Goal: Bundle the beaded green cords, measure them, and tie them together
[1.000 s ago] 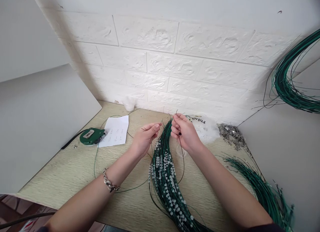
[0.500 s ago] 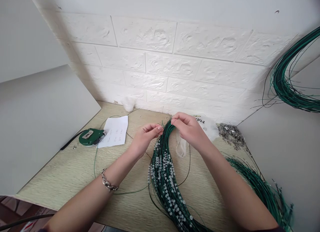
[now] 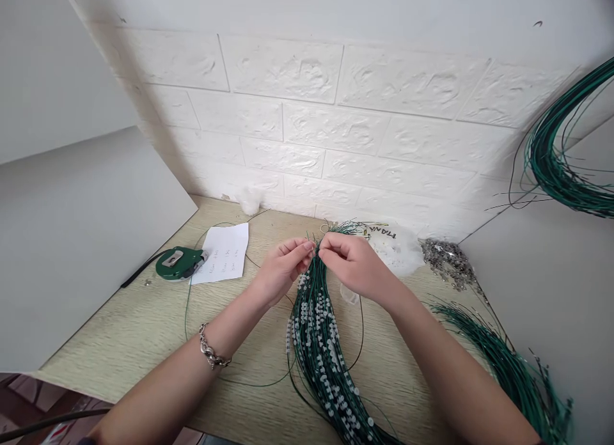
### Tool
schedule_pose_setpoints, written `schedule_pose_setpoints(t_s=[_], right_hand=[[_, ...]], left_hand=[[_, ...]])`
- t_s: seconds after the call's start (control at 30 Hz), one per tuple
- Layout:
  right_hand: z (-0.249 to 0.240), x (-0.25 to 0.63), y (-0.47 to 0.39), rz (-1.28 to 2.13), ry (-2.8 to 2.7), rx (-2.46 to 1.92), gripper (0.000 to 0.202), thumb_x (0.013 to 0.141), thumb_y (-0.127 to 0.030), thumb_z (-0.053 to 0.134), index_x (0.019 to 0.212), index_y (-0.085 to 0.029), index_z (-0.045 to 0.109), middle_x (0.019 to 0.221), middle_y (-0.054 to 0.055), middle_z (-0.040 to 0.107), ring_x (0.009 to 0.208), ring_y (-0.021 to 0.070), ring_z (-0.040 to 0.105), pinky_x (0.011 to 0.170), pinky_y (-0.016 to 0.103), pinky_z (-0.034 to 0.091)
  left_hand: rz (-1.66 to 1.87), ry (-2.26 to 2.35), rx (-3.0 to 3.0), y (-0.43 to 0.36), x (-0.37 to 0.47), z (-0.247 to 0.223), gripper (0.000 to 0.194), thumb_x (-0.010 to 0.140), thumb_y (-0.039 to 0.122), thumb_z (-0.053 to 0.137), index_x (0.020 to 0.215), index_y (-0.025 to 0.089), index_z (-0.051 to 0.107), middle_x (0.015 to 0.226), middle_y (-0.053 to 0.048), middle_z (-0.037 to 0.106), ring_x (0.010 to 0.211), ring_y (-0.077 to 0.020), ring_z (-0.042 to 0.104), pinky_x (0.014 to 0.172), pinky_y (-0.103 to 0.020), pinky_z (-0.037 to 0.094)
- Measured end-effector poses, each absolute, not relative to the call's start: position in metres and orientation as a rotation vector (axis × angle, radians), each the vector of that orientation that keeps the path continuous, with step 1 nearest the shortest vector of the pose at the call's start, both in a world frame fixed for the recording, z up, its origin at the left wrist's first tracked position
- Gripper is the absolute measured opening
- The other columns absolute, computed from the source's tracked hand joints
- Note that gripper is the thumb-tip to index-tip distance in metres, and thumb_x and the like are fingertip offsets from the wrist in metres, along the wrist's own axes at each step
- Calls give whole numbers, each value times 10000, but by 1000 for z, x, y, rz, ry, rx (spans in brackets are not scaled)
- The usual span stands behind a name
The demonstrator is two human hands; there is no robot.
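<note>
A long bundle of green wires (image 3: 309, 330) strung with small white beads runs from the back of the table down to the front edge. My left hand (image 3: 288, 266) is at the left of the bundle's top, thumb and forefinger pinched on a green wire with thin ends sticking up beside it. Close against it, my right hand (image 3: 352, 261) is pinched at the bundle's top; what lies between its fingertips is too small to make out. Loose wire ends (image 3: 348, 227) fan out behind my right hand.
A green tape measure (image 3: 177, 264) and a white paper slip (image 3: 221, 252) lie at left. A marked plastic bag (image 3: 396, 248), a heap of clear beads (image 3: 446, 261) and more green wires (image 3: 503, 362) are at right. Another wire coil (image 3: 556, 157) hangs upper right.
My right hand has moved slightly down and left, closer to my left hand. The wire ends at the bundle's top now show fanned to the right.
</note>
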State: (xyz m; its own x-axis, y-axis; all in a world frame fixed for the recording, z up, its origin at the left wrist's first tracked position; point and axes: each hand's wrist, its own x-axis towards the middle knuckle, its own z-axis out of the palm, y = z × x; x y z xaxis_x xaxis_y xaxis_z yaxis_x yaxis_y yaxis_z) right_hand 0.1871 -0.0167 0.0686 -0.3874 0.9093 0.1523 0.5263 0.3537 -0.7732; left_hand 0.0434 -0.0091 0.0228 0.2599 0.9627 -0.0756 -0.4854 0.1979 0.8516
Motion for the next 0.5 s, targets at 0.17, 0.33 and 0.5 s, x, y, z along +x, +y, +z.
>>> schedule_pose_setpoints(t_s=[0.17,0.33,0.5], right_hand=[[68,186,-18,887,-2034,-1217,150,708,-192,409,564,-158,433,493,-53,365,466,54,316,455,191,248],[66,186,-16,924,-2017,-1206,176,710,-206,427,547,-151,467,483,-52,385,467,53,330,450,186,257],[66,186,-16,936,-2014,-1202,182,710,-202,436,542,-149,482,471,-56,389,452,48,322,433,180,247]], left_hand=[[1105,597,690,-10,42,21,134,660,220,666,716,107,622,608,10,520,536,-17,460,489,-105,371],[1068,518,627,-12,43,20,116,645,184,678,708,102,626,584,12,516,518,-17,469,481,-103,394],[1049,473,583,-13,44,19,105,644,164,677,696,88,626,574,10,517,512,-18,478,483,-104,412]])
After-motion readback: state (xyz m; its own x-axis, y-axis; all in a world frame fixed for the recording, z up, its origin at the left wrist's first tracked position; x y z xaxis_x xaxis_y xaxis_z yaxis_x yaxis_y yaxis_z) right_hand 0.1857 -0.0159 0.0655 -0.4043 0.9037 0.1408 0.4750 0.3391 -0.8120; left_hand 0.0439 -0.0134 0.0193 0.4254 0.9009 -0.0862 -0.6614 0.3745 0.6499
